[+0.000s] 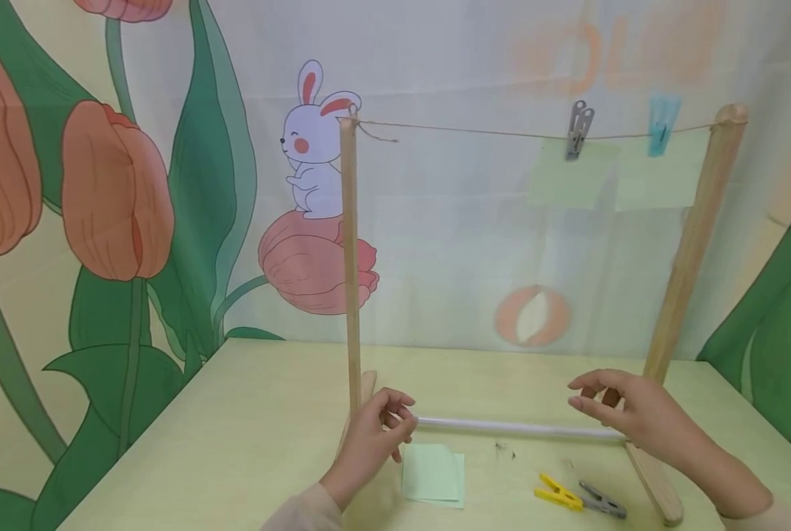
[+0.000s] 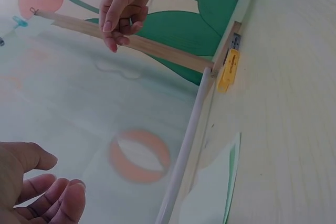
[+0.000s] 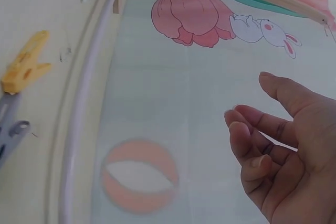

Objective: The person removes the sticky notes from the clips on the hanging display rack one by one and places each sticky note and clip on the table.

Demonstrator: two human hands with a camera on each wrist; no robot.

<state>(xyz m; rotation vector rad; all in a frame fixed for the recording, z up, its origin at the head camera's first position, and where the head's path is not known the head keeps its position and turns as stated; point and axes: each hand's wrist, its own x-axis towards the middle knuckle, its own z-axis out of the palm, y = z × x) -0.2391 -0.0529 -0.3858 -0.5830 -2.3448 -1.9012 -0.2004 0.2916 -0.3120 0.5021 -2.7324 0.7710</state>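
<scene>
Tulip-print cloth (image 1: 435, 236) backs the pale table (image 1: 236, 428). Raised above it, the left hand (image 1: 368, 435) is near the left post (image 1: 350, 258), fingers loosely bent, holding nothing. The right hand (image 1: 640, 413), before the right post (image 1: 690, 251), points its fingers leftward, thumb apart, also holding nothing. Toward the table's near edge lie green notes (image 1: 428, 472); rightward, a yellow clip (image 1: 564, 497) and grey clip (image 1: 604, 501).
</scene>
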